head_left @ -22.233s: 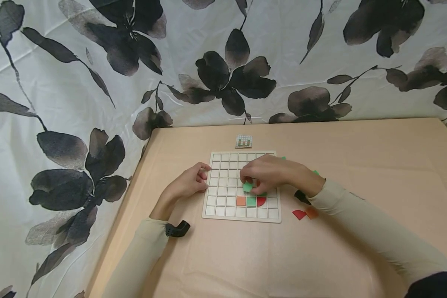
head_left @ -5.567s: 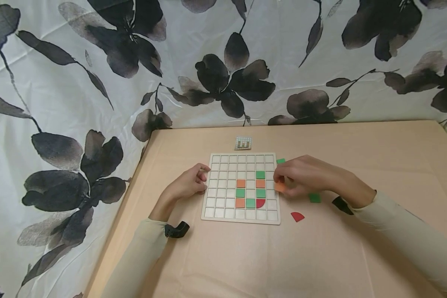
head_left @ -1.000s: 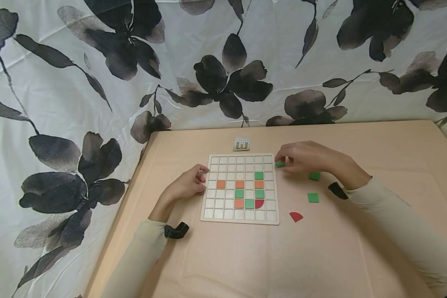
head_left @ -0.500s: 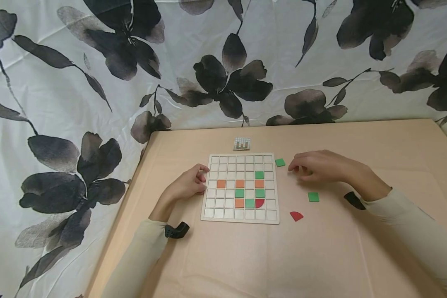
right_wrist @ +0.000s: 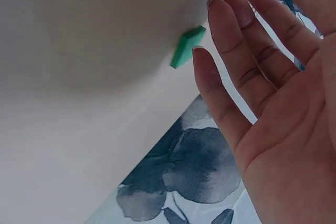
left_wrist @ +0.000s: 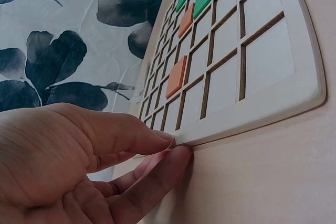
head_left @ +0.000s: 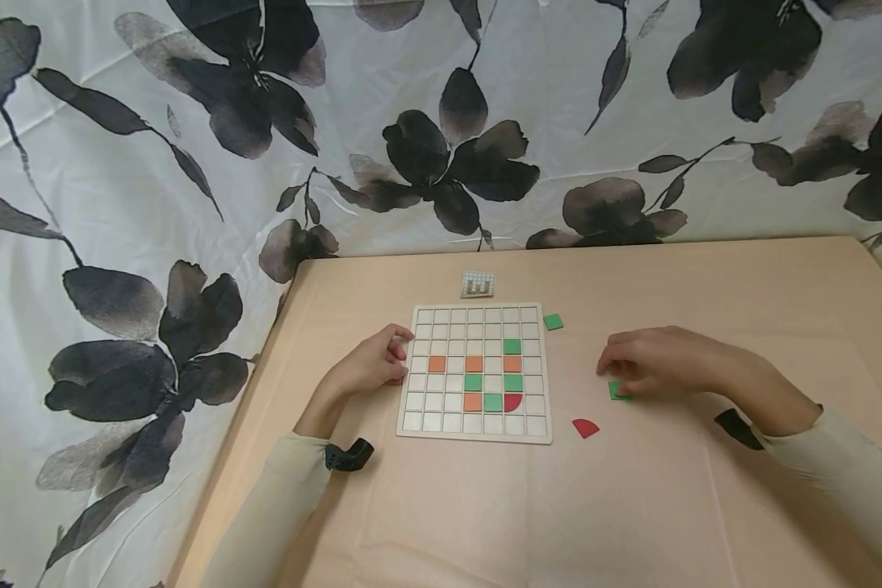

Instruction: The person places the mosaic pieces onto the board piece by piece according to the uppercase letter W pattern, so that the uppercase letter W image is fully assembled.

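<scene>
A white grid board (head_left: 426, 420) lies on the table with green and orange square tiles and a red quarter-round tile (head_left: 512, 401) in its cells. One orange tile (head_left: 437, 363) sits alone in a cell further left. My left hand (head_left: 371, 358) holds the board's left edge between thumb and curled fingers, plainer in the left wrist view. To the right of the board, my right hand (head_left: 665, 359) hovers over a green tile (head_left: 617, 391), partly covering it. Its fingers are loosely extended in the right wrist view, where a green tile (right_wrist: 188, 47) lies beyond the fingertips.
Another green tile (head_left: 553, 322) lies by the board's upper right corner. A loose red quarter-round tile (head_left: 585, 428) is nearer me. Behind the board stands a small card (head_left: 478, 284) with a printed grid pattern. A flower-print cloth (head_left: 382, 220) borders the table's back and left.
Since the earlier frames, an orange tile has come to a left cell of the board. Over the last second my right hand has moved right and nearer me; my left hand has stayed.
</scene>
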The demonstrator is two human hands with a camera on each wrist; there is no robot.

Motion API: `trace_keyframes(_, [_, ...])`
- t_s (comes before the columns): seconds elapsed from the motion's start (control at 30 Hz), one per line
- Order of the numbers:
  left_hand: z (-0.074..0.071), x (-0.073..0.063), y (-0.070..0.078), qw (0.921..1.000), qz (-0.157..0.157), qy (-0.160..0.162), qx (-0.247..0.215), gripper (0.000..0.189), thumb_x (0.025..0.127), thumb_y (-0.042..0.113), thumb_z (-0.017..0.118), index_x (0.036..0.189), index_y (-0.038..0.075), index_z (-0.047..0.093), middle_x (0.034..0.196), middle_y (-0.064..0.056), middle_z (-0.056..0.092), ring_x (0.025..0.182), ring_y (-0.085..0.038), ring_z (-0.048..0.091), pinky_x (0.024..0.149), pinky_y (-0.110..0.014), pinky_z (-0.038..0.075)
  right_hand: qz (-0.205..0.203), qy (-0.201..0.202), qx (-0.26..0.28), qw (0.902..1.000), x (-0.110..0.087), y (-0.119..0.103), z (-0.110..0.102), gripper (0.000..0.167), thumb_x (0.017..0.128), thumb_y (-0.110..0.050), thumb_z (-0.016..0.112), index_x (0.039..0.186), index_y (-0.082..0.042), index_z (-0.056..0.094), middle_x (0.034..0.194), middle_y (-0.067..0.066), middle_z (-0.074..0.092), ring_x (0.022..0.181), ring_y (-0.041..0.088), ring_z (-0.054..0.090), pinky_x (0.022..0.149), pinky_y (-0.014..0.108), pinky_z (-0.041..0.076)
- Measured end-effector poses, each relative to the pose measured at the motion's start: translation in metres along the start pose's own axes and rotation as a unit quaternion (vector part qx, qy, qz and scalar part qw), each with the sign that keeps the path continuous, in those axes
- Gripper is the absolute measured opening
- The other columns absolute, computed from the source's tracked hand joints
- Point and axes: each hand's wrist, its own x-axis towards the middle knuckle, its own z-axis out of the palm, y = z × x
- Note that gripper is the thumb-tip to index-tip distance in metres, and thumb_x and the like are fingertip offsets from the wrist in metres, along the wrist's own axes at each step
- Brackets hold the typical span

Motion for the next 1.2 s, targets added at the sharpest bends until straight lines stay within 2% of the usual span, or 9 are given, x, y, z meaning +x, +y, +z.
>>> trace_keyframes(0.13, [0.0, -0.001, 0.0, 1.0, 0.0, 0.001, 0.001, 0.052, 0.091, -0.01, 0.062, 0.139, 0.003, 0.046, 0.102, -0.013, 0.048, 0.08, -0.019, 0.053, 0.07, -0.029, 0.054, -0.01, 0.014, -0.006, 0.9998, -0.013, 0.0, 0.009, 0.032, 0.08, -0.03, 0.087, 0.108, -0.029, 0.071, 0.101, -0.017, 0.057, 0.088, 0.004, 0.056, 0.075, 0.03, 0.053])
trace_keyframes(0.23, [0.0, -0.002, 0.0, 1.0, 0.0, 0.001, 0.002, 0.052, 0.091, -0.01, 0.063, 0.139, 0.003, 0.046, 0.102, -0.013, 0.048, 0.08, -0.019, 0.053, 0.07, -0.03, 0.054, -0.012, 0.03, -0.022, 0.9992, -0.021, 0.001, 0.016, 0.036, 0.079, -0.029, 0.088, 0.11, -0.031, 0.07, 0.109, -0.014, 0.057, 0.101, 0.015, 0.064, 0.077, 0.034, 0.056])
trace_keyframes(0.33, [0.0, -0.002, 0.0, 1.0, 0.0, 0.002, 0.002, 0.052, 0.091, -0.01, 0.062, 0.139, 0.002, 0.045, 0.102, -0.013, 0.049, 0.08, -0.019, 0.053, 0.07, -0.03, 0.054, -0.011, 0.042, -0.027, 0.9987, -0.025, 0.001, 0.022, 0.037, 0.079, -0.027, 0.088, 0.111, -0.031, 0.069, 0.112, -0.013, 0.059, 0.109, 0.021, 0.065, 0.081, 0.038, 0.058])
trace_keyframes(0.47, [-0.001, -0.002, -0.001, 1.0, 0.0, 0.004, 0.003, 0.052, 0.091, -0.01, 0.062, 0.139, 0.002, 0.045, 0.102, -0.013, 0.048, 0.081, -0.019, 0.053, 0.069, -0.03, 0.054, -0.014, 0.049, -0.02, 0.9985, -0.025, 0.002, 0.025, 0.034, 0.08, -0.025, 0.086, 0.109, -0.03, 0.07, 0.108, -0.014, 0.06, 0.099, 0.013, 0.063, 0.082, 0.037, 0.058])
trace_keyframes(0.7, [-0.001, -0.002, 0.0, 1.0, -0.005, 0.002, 0.0, 0.052, 0.092, -0.009, 0.063, 0.139, 0.004, 0.046, 0.103, -0.013, 0.049, 0.081, -0.02, 0.053, 0.07, -0.03, 0.053, -0.01, 0.051, -0.004, 0.9986, -0.022, 0.001, 0.024, 0.029, 0.08, -0.023, 0.086, 0.104, -0.027, 0.069, 0.099, -0.017, 0.057, 0.084, 0.001, 0.055, 0.075, 0.027, 0.054])
trace_keyframes(0.9, [-0.002, -0.001, 0.0, 1.0, -0.001, 0.003, -0.001, 0.052, 0.092, -0.01, 0.062, 0.139, 0.003, 0.045, 0.102, -0.014, 0.048, 0.081, -0.019, 0.052, 0.069, -0.03, 0.053, 0.013, 0.039, -0.01, 0.9991, -0.02, -0.002, 0.022, 0.03, 0.079, -0.025, 0.086, 0.102, -0.029, 0.068, 0.095, -0.018, 0.056, 0.084, 0.001, 0.054, 0.075, 0.027, 0.054])
trace_keyframes(1.2, [0.0, -0.001, 0.001, 1.0, -0.005, 0.005, 0.007, 0.052, 0.091, -0.009, 0.063, 0.139, 0.004, 0.046, 0.103, -0.013, 0.049, 0.081, -0.019, 0.052, 0.07, -0.029, 0.053, -0.005, 0.05, -0.024, 0.9985, -0.017, -0.003, 0.022, 0.026, 0.079, -0.021, 0.082, 0.095, -0.029, 0.064, 0.088, -0.018, 0.052, 0.08, 0.001, 0.051, 0.071, 0.024, 0.05])
